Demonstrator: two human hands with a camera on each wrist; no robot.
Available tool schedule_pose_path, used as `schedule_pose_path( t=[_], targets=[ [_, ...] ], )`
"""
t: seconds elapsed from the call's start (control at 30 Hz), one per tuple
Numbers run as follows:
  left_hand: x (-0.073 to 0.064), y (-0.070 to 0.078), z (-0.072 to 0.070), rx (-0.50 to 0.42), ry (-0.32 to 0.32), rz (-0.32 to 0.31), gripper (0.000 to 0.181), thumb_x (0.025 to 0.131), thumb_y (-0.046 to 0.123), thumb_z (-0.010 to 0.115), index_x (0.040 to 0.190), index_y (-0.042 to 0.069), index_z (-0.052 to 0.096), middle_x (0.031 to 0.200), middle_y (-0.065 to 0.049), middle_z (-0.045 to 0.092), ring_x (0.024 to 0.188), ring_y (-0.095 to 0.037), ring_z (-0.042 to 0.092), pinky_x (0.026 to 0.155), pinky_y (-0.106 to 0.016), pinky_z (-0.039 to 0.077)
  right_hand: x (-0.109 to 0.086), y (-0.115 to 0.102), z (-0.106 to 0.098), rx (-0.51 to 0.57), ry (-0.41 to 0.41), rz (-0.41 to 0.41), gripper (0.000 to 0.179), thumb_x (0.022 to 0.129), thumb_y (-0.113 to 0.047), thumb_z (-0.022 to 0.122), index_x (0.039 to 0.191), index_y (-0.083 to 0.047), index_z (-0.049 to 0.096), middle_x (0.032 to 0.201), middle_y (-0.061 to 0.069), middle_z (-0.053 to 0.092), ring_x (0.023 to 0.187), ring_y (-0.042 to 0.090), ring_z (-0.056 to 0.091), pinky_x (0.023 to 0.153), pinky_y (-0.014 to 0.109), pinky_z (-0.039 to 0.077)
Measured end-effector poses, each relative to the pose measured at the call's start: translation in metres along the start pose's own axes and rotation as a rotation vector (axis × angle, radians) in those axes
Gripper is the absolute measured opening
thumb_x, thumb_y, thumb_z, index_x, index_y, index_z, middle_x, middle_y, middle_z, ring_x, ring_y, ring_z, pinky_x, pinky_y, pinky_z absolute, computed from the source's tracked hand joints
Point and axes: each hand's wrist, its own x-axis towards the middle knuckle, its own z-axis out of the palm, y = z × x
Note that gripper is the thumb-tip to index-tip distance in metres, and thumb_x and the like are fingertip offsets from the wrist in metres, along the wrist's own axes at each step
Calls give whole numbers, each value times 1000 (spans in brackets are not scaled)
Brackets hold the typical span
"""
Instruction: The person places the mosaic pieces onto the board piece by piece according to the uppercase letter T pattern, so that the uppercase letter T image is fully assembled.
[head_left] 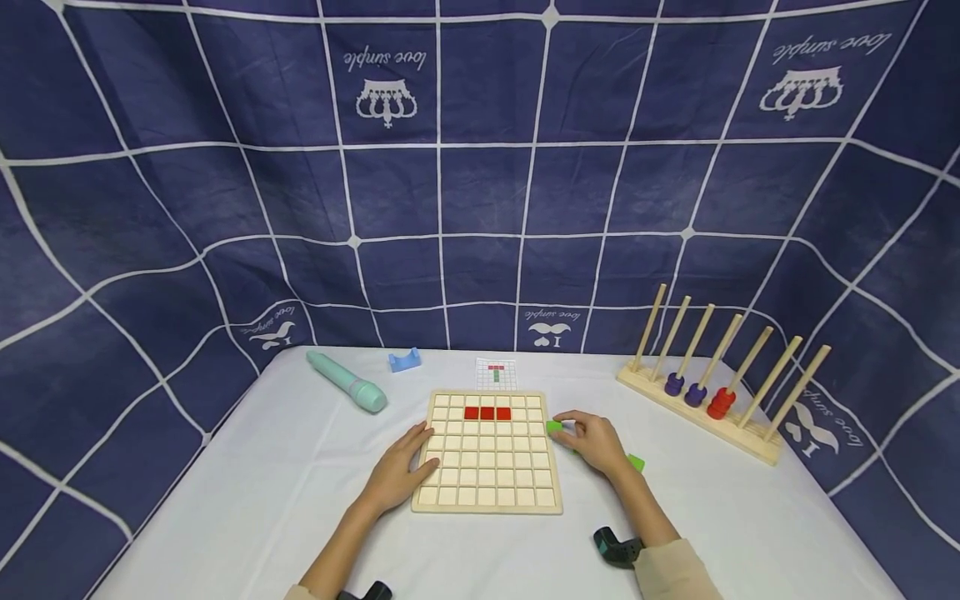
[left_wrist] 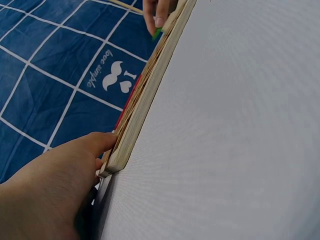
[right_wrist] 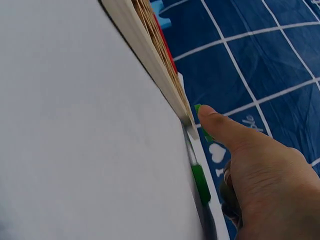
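Left hand [head_left: 396, 475]: is resting, thumb spread, on a pale wooden grid board [head_left: 487, 459].
Right hand [head_left: 597, 444]: is pinching a green square tile [head_left: 553, 427] beside its right edge.
Farther: three red square tiles [head_left: 487, 413] are lying in a row.

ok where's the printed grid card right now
In the head view, the printed grid card lies centrally on the white tabletop, at the far edge of the wooden board, right of the light-blue piece.

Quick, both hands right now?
Left hand: open, resting at the left edge of the wooden board.
Right hand: closed, pinching a green tile.
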Motion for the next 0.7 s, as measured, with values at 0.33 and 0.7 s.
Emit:
schedule_pose_path(
  t=[0.33, 0.7],
  targets=[
    [0, -3, 0, -5, 0, -3, 58, 89, 34, 60, 136, 5, 45, 145, -13, 33, 132, -35, 30, 104, -53, 26, 5, -31, 30, 69, -6, -45, 28, 73, -35, 77, 96, -19, 72, 45, -9, 35, 40, 3, 26, 38, 21, 23],
    [0, -1, 0, 11, 11, 16, 57, 90, 34, 59, 136, 4, 45, 144, -16, 34, 130, -37, 32, 103, -54, 27, 15, -61, 66, 97, -41, -96, 30, 75, -38, 76, 98, -18, 71, 46, -10, 35, 41, 2, 27, 38, 20, 25]
  ],
)
